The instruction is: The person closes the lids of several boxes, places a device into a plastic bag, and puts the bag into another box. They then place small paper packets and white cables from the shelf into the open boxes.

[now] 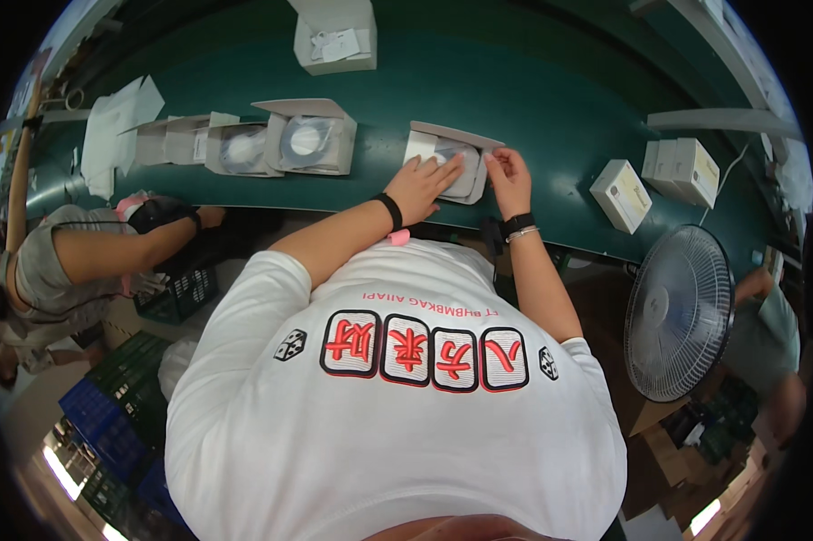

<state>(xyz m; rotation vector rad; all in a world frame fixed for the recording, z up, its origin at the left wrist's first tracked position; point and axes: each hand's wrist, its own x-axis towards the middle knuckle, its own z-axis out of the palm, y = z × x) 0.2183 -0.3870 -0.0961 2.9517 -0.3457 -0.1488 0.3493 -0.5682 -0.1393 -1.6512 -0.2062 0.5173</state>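
Before me on the green table stands a small white box [467, 191], its lid [456, 134] raised along the far side. Inside lies a pale item in clear wrapping [456, 157], partly covered by my fingers. My left hand [422, 187] reaches over the box's near left edge, fingers stretched out and resting on the contents. At the box's right side is my right hand [509, 178], its fingers bent and pinched at the lid's right corner. Small details between those fingertips are hard to make out.
Left along the table [406, 77] stand open boxes [334, 155] with round wrapped items. Another open box [339, 63] is at the far side. Closed white boxes [623, 196] stand right, near a fan [680, 314]. A person's arm [123, 248] is at left; crates [109, 442] sit below.
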